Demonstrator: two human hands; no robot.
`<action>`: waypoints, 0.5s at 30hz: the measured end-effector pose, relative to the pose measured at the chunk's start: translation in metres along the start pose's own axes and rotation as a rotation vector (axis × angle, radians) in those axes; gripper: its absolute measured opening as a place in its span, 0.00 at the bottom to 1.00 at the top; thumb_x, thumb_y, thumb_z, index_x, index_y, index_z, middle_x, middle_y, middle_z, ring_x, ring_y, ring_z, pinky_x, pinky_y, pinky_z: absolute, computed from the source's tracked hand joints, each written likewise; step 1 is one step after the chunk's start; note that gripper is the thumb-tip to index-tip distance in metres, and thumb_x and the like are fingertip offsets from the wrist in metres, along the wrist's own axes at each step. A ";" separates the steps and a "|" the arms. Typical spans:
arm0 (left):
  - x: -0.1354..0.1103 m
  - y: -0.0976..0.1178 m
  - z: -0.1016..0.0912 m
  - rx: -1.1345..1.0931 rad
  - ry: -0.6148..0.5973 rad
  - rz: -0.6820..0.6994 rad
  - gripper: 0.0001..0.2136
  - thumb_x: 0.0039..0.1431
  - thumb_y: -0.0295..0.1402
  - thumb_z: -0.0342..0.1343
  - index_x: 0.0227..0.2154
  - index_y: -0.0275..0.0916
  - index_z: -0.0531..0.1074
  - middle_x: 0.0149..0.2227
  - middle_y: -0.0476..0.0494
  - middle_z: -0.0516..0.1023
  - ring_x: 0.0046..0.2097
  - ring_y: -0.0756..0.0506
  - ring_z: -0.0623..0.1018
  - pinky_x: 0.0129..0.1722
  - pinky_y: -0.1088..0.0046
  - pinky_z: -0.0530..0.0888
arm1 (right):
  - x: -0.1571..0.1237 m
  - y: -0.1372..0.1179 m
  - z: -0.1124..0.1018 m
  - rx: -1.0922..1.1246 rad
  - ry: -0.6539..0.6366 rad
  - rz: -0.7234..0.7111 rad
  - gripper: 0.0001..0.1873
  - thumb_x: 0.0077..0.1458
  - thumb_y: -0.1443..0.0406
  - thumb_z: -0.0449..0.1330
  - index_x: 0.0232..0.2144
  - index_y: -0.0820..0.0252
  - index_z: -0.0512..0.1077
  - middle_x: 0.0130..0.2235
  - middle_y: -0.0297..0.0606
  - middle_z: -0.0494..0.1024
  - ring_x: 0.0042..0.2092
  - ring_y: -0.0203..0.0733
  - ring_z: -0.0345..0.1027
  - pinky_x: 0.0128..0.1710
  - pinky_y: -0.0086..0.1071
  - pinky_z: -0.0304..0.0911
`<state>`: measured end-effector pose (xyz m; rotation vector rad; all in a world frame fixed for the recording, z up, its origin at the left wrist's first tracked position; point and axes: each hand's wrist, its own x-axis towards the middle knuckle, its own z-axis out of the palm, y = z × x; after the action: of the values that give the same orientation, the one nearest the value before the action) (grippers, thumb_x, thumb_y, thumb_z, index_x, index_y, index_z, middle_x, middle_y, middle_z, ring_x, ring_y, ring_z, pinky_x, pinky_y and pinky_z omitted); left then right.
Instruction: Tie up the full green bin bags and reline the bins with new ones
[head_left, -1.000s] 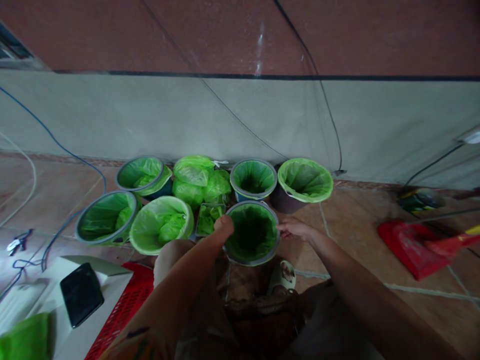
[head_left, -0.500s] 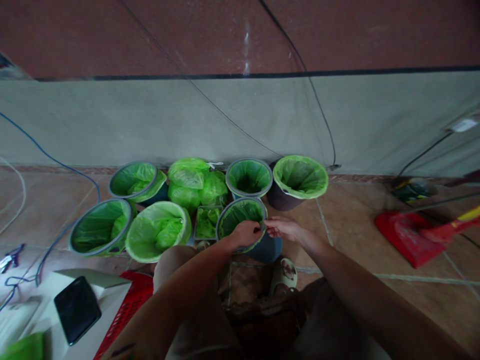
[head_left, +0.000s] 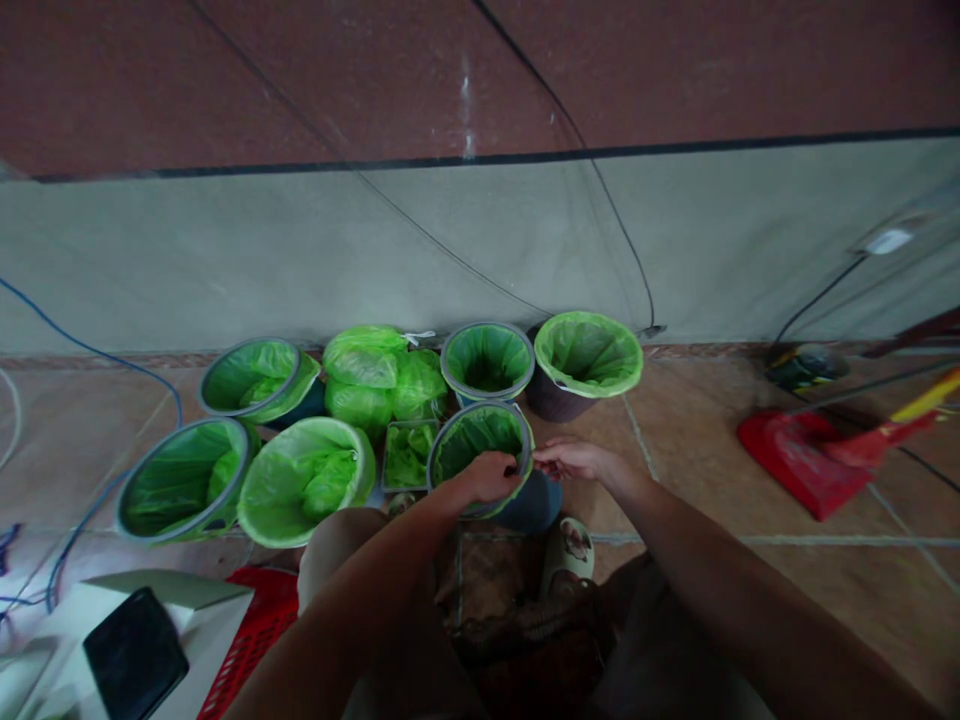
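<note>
A small bin (head_left: 480,445) lined with a green plastic bag stands on the tiled floor just in front of my knees. My left hand (head_left: 487,475) is closed on the near edge of its rim, gripping the green liner. My right hand (head_left: 574,458) pinches the liner at the rim's right side, fingers pressed together. The two hands are close to each other on the same stretch of rim.
Several other green-lined bins (head_left: 304,480) stand in two rows against the wall, with tied green bags (head_left: 375,370) among them. A red dustpan (head_left: 799,450) lies at the right. A red crate (head_left: 255,630) and a black phone (head_left: 135,655) sit at lower left. Cables trail on the left.
A second ago my hands held opposite sides of the bin's rim. They have come together at its near right edge, and the bin now tilts away from me.
</note>
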<state>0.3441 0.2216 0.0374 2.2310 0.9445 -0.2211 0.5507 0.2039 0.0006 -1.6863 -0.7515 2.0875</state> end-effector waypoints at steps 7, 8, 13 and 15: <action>-0.001 0.003 -0.001 0.008 -0.037 -0.039 0.12 0.58 0.35 0.50 0.36 0.36 0.77 0.38 0.40 0.80 0.40 0.43 0.78 0.37 0.73 0.70 | 0.004 0.000 0.001 0.015 0.226 0.000 0.05 0.55 0.66 0.61 0.28 0.61 0.69 0.23 0.31 0.74 0.23 0.31 0.66 0.25 0.24 0.63; -0.001 0.003 -0.001 0.010 -0.039 -0.040 0.12 0.58 0.35 0.51 0.36 0.36 0.77 0.38 0.40 0.80 0.40 0.42 0.78 0.37 0.73 0.70 | 0.005 0.000 0.001 0.081 0.243 -0.030 0.05 0.56 0.65 0.61 0.30 0.60 0.68 0.24 0.32 0.75 0.24 0.31 0.67 0.26 0.25 0.64; -0.001 0.001 0.002 -0.007 -0.076 0.013 0.13 0.58 0.36 0.52 0.38 0.35 0.78 0.38 0.40 0.80 0.39 0.43 0.78 0.38 0.73 0.70 | 0.007 -0.004 0.008 0.255 0.110 -0.127 0.10 0.58 0.59 0.60 0.33 0.62 0.70 0.27 0.36 0.77 0.23 0.30 0.66 0.25 0.24 0.65; 0.000 0.001 0.003 -0.012 -0.090 0.031 0.13 0.58 0.35 0.52 0.39 0.35 0.78 0.38 0.40 0.80 0.39 0.43 0.78 0.39 0.73 0.70 | 0.006 -0.004 0.013 0.231 0.084 -0.129 0.10 0.56 0.60 0.61 0.33 0.62 0.71 0.25 0.35 0.76 0.22 0.29 0.64 0.23 0.22 0.63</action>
<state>0.3451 0.2190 0.0354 2.2042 0.8599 -0.2980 0.5367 0.2082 0.0001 -1.5468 -0.5547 1.9218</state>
